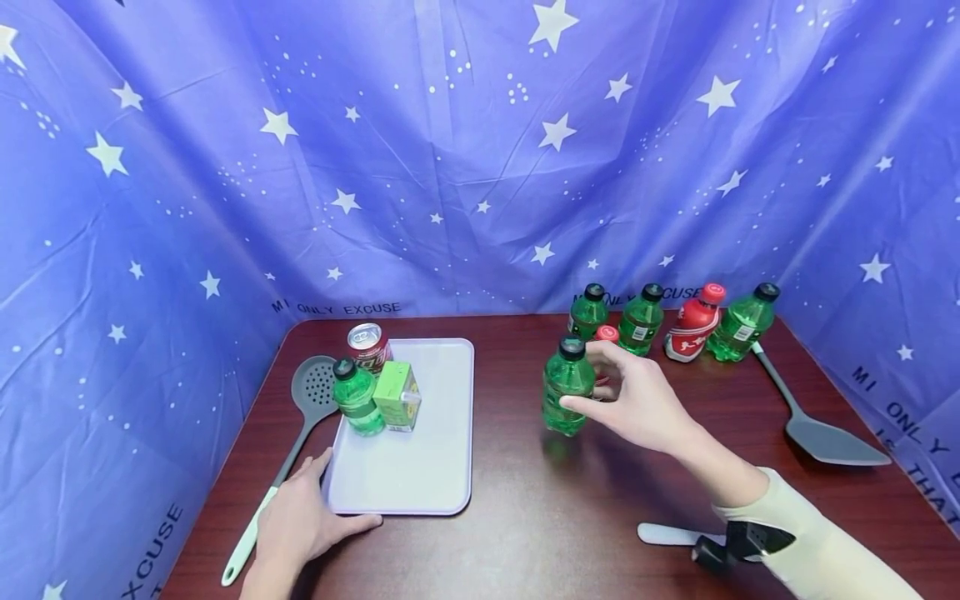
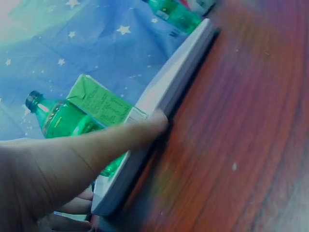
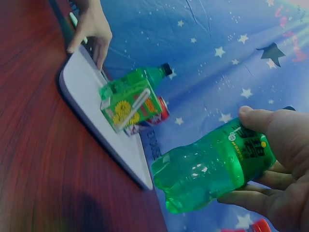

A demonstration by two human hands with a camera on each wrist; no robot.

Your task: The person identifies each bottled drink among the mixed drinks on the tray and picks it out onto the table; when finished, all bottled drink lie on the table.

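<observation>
My right hand (image 1: 637,398) grips a green plastic soda bottle (image 1: 564,392) with a black cap, held upright just above the table. In the right wrist view the thumb and fingers wrap this bottle (image 3: 207,166) near its label. My left hand (image 1: 300,512) rests at the near left corner of a white tray (image 1: 427,475), its straight thumb along the front edge and its fingers by the left side. On the tray stand another green bottle (image 1: 358,404), a green drink carton (image 1: 396,396) and a red soda can (image 1: 369,350).
Behind the right hand stand several bottles, among them a green bottle (image 1: 641,321) and a red bottle (image 1: 693,325). A slotted skimmer (image 1: 313,387) lies left of the tray. At right lie a grey spatula (image 1: 825,437) and a white-handled utensil (image 1: 667,534). Starry curtains (image 1: 480,167) enclose the table.
</observation>
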